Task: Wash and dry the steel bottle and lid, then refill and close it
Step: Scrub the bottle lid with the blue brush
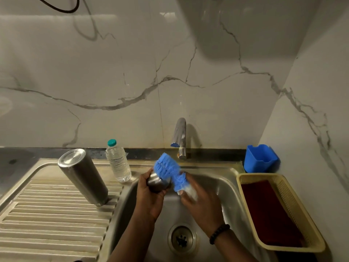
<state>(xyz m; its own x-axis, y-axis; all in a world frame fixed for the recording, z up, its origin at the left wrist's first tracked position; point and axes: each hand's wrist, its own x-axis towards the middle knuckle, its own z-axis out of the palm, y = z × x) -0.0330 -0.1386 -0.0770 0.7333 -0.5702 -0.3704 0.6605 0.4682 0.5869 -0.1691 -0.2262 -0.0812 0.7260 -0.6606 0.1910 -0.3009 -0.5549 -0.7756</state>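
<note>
Steel lid (156,183) gripped by left hand (149,195); right hand (200,203) clutches seemingly bristly blue scrubber (170,170).

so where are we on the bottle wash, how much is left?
Done, apparently: the tall steel bottle stands upside down on the ribbed drainboard. In hand: the left hand grips the steel lid over the sink while the right hand scrubs it with the blue scrubber. Left: drying, refilling, closing.
</note>
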